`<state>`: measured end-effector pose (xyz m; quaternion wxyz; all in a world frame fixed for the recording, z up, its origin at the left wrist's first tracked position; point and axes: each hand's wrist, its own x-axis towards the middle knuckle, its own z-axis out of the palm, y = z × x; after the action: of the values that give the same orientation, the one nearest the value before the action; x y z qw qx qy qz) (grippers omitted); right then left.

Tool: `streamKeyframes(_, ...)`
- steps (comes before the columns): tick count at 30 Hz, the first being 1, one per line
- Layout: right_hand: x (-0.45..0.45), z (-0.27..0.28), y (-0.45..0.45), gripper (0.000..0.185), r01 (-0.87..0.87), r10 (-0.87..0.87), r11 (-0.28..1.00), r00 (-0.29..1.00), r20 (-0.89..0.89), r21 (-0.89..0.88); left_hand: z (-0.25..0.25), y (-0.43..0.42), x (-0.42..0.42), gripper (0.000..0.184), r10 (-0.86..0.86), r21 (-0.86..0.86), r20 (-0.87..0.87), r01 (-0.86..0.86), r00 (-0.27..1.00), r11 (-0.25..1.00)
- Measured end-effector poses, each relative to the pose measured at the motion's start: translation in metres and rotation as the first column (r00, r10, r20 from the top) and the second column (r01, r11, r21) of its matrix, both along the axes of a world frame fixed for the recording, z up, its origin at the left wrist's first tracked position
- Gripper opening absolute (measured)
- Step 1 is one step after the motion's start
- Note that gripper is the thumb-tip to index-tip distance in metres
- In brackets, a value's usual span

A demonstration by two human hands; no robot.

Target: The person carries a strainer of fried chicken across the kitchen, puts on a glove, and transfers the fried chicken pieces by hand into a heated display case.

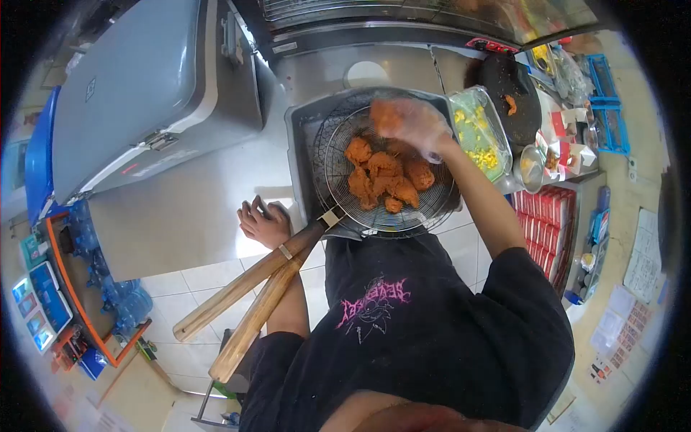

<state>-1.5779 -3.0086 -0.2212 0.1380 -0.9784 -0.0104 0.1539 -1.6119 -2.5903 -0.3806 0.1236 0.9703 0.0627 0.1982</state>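
Note:
Several pieces of fried chicken (385, 173) lie in a round wire strainer (337, 189) with two long wooden handles (248, 295). The strainer rests over a grey tub (305, 158), its handles pointing toward the lower left. My right hand (421, 124), in a clear plastic glove and smeared by motion, is closed around a piece of fried chicken above the strainer's far side. My left hand (265, 223) lies on the metal counter's edge beside the handles, fingers loosely bent and apart, holding nothing.
A large grey cooler box (158, 93) stands on the counter at left. Right of the tub are a clear tray with yellow bits (479, 133), a metal bowl (531, 169) and red-and-white boxes (568, 147). A glass-fronted cabinet (403, 21) is at the back.

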Motion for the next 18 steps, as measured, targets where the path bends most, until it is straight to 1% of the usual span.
streamKeyframes(1, 0.002, -0.005, -0.004, 0.06, 0.284, -0.299, 0.66, 0.949, -0.104, 0.695, 0.0, -0.001, 0.002, 0.039, -0.012, 0.001, -0.001, 0.012, 1.0, 1.0)
streamKeyframes(2, 0.003, -0.009, -0.011, 0.058, 0.359, -0.41, -0.127, 0.83, -0.379, 0.925, 0.002, -0.002, 0.002, 0.039, -0.01, -0.012, 0.003, 0.01, 1.0, 1.0)
streamKeyframes(3, 0.002, -0.011, -0.019, 0.058, 0.354, -0.417, -0.113, 0.831, -0.368, 0.928, 0.004, -0.003, 0.002, 0.039, -0.01, -0.021, -0.003, 0.01, 1.0, 1.0)
streamKeyframes(4, 0.005, 0.006, -0.019, 0.057, 0.307, -0.339, -0.44, 0.813, -0.473, 0.844, 0.006, -0.004, 0.002, 0.039, -0.011, -0.032, -0.006, 0.011, 1.0, 0.999)
streamKeyframes(5, 0.01, 0.018, -0.021, 0.055, 0.239, -0.227, -0.716, 0.808, -0.543, 0.656, 0.006, -0.004, 0.001, 0.039, -0.007, -0.038, -0.01, 0.007, 1.0, 0.999)
streamKeyframes(6, 0.017, 0.016, -0.026, 0.052, 0.183, -0.21, -0.753, 0.844, -0.494, 0.632, 0.006, -0.003, 0.001, 0.04, -0.013, -0.04, -0.012, 0.013, 1.0, 0.999)
streamKeyframes(7, 0.026, 0.023, -0.03, 0.052, 0.172, -0.213, -0.745, 0.854, -0.475, 0.645, 0.007, -0.003, 0.001, 0.04, -0.016, -0.041, -0.009, 0.015, 1.0, 0.999)
streamKeyframes(9, 0.055, 0.038, -0.031, 0.045, 0.119, -0.253, -0.667, 0.892, -0.374, 0.735, 0.009, -0.004, 0.001, 0.04, -0.005, -0.015, -0.03, 0.004, 1.0, 1.0)
streamKeyframes(10, 0.074, 0.046, -0.029, 0.045, 0.108, -0.243, -0.659, 0.906, -0.347, 0.744, 0.008, -0.002, 0.001, 0.04, -0.008, -0.026, -0.022, 0.008, 1.0, 1.0)
streamKeyframes(11, 0.093, 0.054, -0.024, 0.043, 0.076, -0.351, -0.559, 0.88, -0.319, 0.826, 0.012, -0.003, 0.002, 0.04, -0.014, -0.034, -0.019, 0.013, 1.0, 0.999)
streamKeyframes(12, 0.11, 0.061, -0.018, 0.041, 0.053, -0.458, -0.45, 0.844, -0.281, 0.892, 0.014, -0.006, 0.001, 0.04, 0.012, -0.04, -0.052, -0.014, 0.999, 0.999)
streamKeyframes(13, 0.129, 0.071, -0.014, 0.041, 0.046, -0.453, -0.449, 0.849, -0.271, 0.892, 0.013, -0.006, 0.003, 0.04, 0.017, -0.041, -0.042, -0.018, 0.999, 0.999)
streamKeyframes(15, 0.177, 0.09, -0.011, 0.04, -0.007, -0.541, -0.405, 0.808, -0.233, 0.914, 0.011, -0.004, 0.002, 0.041, 0.007, -0.022, -0.052, -0.008, 0.999, 1.0)
streamKeyframes(17, 0.226, 0.098, -0.015, 0.033, -0.067, -0.574, -0.28, 0.811, -0.111, 0.958, 0.013, -0.005, 0.001, 0.042, 0.004, -0.02, -0.051, -0.005, 0.999, 1.0)
streamKeyframes(18, 0.255, 0.092, -0.023, 0.029, -0.068, -0.619, -0.241, 0.779, -0.099, 0.968, 0.013, -0.005, 0.002, 0.042, -0.001, -0.021, -0.047, 0.0, 0.999, 1.0)
